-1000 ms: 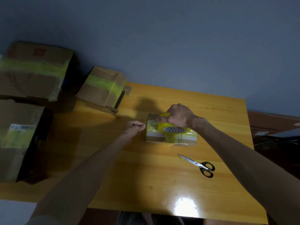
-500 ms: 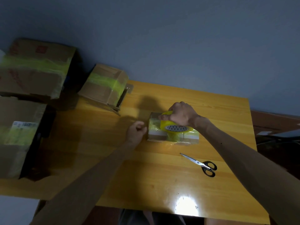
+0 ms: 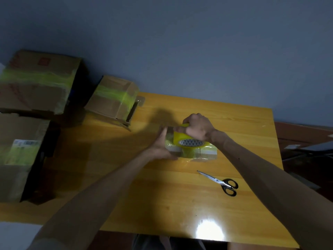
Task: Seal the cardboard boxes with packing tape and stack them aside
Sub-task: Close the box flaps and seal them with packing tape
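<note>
1. Head view, middle of the yellow wooden worktop (image 3: 162,204): small box (image 3: 207,153), lying flat, partly covered with glossy yellowish tape.
2. On top of the small box: yellow tape roll (image 3: 187,139), standing on its edge, patterned inner core turned towards the camera.
3. Right hand (image 3: 198,129): fingers curled over the tape roll from above, gripping it.
4. Left hand (image 3: 162,145): wide, fingers straight and together, palm flat against the left end of the small box, thumb at the near lower edge.
5. Near the front right of the small box, not touching it: scissors (image 3: 221,184) with black handles, blades together, tips pointing to the far left.
6. At the far left corner of the worktop: medium box (image 3: 113,100), tilted, with a band of yellow tape around it.
7. Left of the worktop: large box (image 3: 37,82) with a yellow tape band and, nearer to the camera, labelled box (image 3: 18,152) with a white label; stacked or only adjacent, impossible to tell.
</note>
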